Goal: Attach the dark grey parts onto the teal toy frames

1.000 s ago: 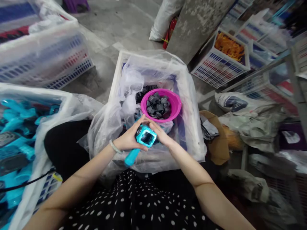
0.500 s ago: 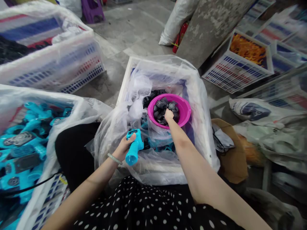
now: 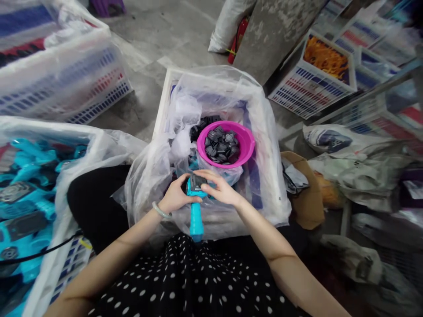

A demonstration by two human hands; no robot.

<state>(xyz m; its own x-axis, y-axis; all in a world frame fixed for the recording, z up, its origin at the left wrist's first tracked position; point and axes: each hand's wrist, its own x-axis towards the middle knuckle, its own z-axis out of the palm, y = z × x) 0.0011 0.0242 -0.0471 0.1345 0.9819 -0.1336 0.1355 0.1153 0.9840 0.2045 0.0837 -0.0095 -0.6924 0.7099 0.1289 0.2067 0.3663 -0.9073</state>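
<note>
Blue part [image 3: 196, 220]: while the left hand [image 3: 175, 193] is gripping it above the crate [image 3: 272, 176], it is carrying one black piece [image 3: 197, 180];
Right hand [image 3: 220, 187]: narrow grip is holding that piece; full seating, cannot tell;
Pink bowl [image 3: 249, 145]: more black pieces [image 3: 220, 145] are lying loose.

A workshop, I'd say: bare concrete floor [image 3: 155, 35], a crate [image 3: 93, 143] of turquoise plastic parts [image 3: 35, 154] at left, orange parts [image 3: 325, 57] crated upper right, dark pieces [image 3: 220, 145] heaped in a pink basin [image 3: 247, 145].
</note>
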